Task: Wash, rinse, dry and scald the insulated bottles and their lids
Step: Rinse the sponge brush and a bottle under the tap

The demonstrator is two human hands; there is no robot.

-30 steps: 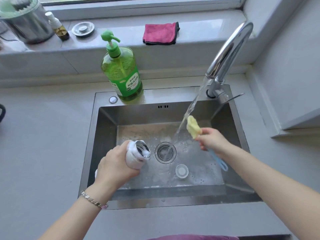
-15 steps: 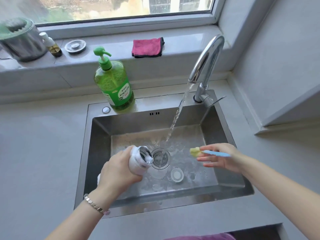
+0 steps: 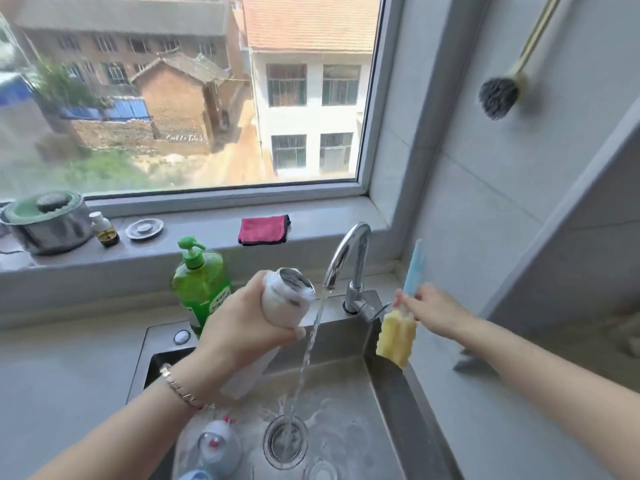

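Bottle held up beside the running tap, brush off to the right.

Head view: the left hand (image 3: 242,327) wraps tightly round the white bottle (image 3: 287,299) and holds it above the sink (image 3: 408,403). The bottle's open mouth tilts up towards the tap (image 3: 346,258), just left of the water (image 3: 311,337) falling into the drain (image 3: 285,441). The right hand (image 3: 436,310) pinches the brush (image 3: 396,336) by its blue handle, and the yellow sponge head hangs over the sink's right rim. A round lid (image 3: 322,471) lies near the drain. Soap (image 3: 201,285) stands behind the left hand, and a cloth (image 3: 265,229) lies on the sill.
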